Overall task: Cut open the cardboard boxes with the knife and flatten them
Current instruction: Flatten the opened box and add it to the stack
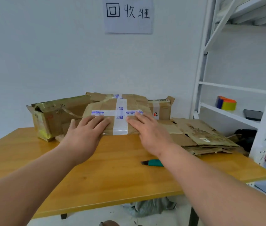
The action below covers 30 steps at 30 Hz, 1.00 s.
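Brown cardboard fills the far side of your table (112, 180): a taped box (112, 118) lies in the middle, crossed by white tape (120, 115) with blue print, and both your hands rest on its near top face. Your left hand (86, 132) lies flat with fingers straight and spread, fingertips touching the cross strip of tape on the left; it grasps nothing. Your right hand (148, 131) lies the same way on the right of the tape, fingers straight, palm down, also grasping nothing.

Left of that box stands an open box (50, 118) with torn flaps and yellowish tape, tilted slightly. Behind it on the right sits a third box (161, 108), partly hidden. Right of your right hand a flat stack (205, 139) of opened cardboard lies on the table, reaching its right edge.

Your knife (153, 163), green-handled with a dark tip, lies on the bare wood near you, just under your right forearm, apart from the boxes and untouched.

On the wall hangs a paper sign (129, 13) with handwritten characters. A white rack (236, 88) stands to the right, with coloured tape rolls (226, 103) and a dark phone (252, 115) on one shelf.
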Tool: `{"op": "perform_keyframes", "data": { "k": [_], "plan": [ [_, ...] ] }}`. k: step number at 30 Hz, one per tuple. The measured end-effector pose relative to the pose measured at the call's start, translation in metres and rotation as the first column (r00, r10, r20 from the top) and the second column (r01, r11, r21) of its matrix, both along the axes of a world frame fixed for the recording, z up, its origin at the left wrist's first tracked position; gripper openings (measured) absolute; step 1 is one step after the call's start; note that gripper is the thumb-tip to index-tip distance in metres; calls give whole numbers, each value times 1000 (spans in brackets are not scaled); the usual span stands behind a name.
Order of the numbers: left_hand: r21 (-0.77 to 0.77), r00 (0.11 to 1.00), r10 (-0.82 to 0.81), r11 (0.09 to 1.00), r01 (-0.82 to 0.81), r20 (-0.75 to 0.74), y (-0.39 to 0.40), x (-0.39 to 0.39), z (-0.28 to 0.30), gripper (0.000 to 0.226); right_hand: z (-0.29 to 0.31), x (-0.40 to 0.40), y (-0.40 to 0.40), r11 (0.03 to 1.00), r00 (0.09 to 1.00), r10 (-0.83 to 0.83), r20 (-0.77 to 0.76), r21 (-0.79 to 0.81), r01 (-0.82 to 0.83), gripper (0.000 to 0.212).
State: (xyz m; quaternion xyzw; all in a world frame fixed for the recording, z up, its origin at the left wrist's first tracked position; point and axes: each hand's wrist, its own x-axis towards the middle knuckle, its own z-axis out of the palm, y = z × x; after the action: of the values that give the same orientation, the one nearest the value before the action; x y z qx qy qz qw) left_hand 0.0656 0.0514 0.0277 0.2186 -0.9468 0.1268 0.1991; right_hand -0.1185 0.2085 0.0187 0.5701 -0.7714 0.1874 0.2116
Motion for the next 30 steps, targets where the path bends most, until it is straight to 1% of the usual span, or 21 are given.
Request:
{"op": "perform_keyframes", "data": {
  "k": [2,4,7,11,14,17,20,22,23,25,26,27,28,29,30],
  "plan": [
    [53,995,-101,994,101,-4,8,-22,1,55,4,-21,15,999,999,-47,-6,4,47,65],
    [62,985,-170,984,169,13,16,-47,0,60,2,-46,32,995,995,-103,10,1,103,67],
    [72,974,-216,975,211,70,29,-89,-2,71,-7,-83,51,980,980,-197,40,14,197,65],
    [102,950,-276,959,263,146,40,-147,-3,73,-19,-127,71,949,947,-314,70,66,309,60],
    [122,931,-311,949,292,189,43,-189,-5,76,-26,-163,81,930,927,-363,91,93,355,59],
    [161,914,-324,943,291,246,48,-225,-9,82,-30,-194,85,911,910,-400,112,155,382,55],
    [227,892,-338,933,278,299,52,-255,-25,76,-37,-221,88,860,879,-470,83,267,434,57],
    [293,859,-367,917,271,356,55,-269,-37,65,-41,-234,88,800,847,-524,90,392,454,64],
    [318,838,-381,910,265,391,55,-273,-42,59,-42,-239,87,764,828,-548,117,473,439,68],
    [315,806,-378,915,251,455,52,-280,-51,55,-42,-246,81,689,776,-597,202,626,367,72],
    [299,799,-361,924,237,482,48,-282,-54,55,-39,-248,78,671,750,-614,245,664,331,70],
    [292,796,-343,931,218,499,43,-285,-56,55,-37,-250,73,677,733,-620,280,664,319,64],
    [301,795,-331,933,196,508,39,-288,-57,54,-35,-252,69,703,727,-615,304,630,331,55],
    [323,794,-329,930,178,512,35,-290,-59,54,-33,-252,63,732,741,-601,299,578,361,45],
    [355,788,-337,921,161,516,33,-292,-59,55,-34,-253,58,754,765,-587,266,525,396,40]
  ]
}}
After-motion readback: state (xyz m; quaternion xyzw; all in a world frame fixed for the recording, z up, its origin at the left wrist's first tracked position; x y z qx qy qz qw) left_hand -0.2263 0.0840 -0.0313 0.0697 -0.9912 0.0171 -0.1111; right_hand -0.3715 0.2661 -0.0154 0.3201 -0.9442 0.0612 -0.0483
